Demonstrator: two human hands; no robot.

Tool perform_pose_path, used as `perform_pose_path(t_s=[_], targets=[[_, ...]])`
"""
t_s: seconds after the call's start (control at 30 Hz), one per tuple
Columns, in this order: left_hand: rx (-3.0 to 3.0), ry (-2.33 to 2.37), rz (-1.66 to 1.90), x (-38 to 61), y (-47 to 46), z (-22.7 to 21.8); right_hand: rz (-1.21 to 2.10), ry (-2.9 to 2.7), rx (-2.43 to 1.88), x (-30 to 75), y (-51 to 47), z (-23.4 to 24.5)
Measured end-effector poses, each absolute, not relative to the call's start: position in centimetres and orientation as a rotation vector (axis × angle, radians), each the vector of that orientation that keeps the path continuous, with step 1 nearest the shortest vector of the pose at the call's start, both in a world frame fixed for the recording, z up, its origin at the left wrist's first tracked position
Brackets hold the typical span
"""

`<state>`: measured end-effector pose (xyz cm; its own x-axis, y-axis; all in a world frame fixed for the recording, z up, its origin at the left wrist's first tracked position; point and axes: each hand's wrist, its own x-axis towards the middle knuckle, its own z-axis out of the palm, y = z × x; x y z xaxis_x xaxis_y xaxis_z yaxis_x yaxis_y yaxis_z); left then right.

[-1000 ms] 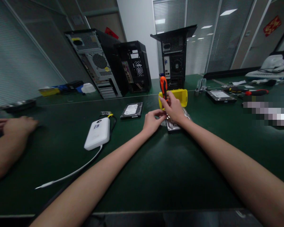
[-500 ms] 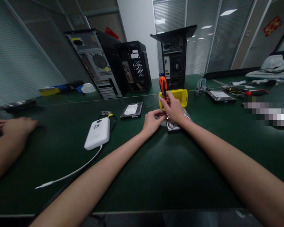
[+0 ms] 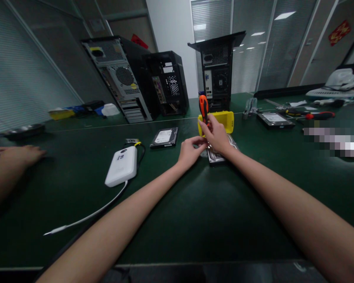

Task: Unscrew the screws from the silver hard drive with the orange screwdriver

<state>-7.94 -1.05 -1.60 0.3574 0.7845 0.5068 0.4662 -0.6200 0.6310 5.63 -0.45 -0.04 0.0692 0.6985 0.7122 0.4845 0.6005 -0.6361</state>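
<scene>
My right hand (image 3: 216, 135) is closed around the lower part of a screwdriver (image 3: 203, 105) with an orange and black handle, which stands upright. Its tip is hidden behind my fingers. Under that hand lies a silver hard drive (image 3: 216, 158), partly covered by the hand and wrist. At the drive's left edge rests my left hand (image 3: 191, 150), its thumb and fingertips pinched together near the screwdriver's tip; what they hold, if anything, is too small to make out. Just behind both hands sits an open yellow case (image 3: 226, 121).
Left of my hands lie another hard drive (image 3: 164, 137) and a white power bank (image 3: 121, 166) with a cable. At the right are a third hard drive (image 3: 275, 119) and a red-black tool (image 3: 320, 115). Computer towers (image 3: 221, 74) stand behind. Another person's hand (image 3: 20, 157) is at far left.
The other person's hand at far left has shifted slightly leftward. My own hands, the screwdriver and the hard drive look almost unchanged.
</scene>
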Motion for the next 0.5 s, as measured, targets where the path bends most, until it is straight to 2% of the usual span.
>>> perform_pose_path(t_s=[0.5], targets=[[2.218, 1.112, 1.164, -7.74, -1.32, -1.27, 0.224, -1.585, -1.001, 5.70, -0.35, -0.07]])
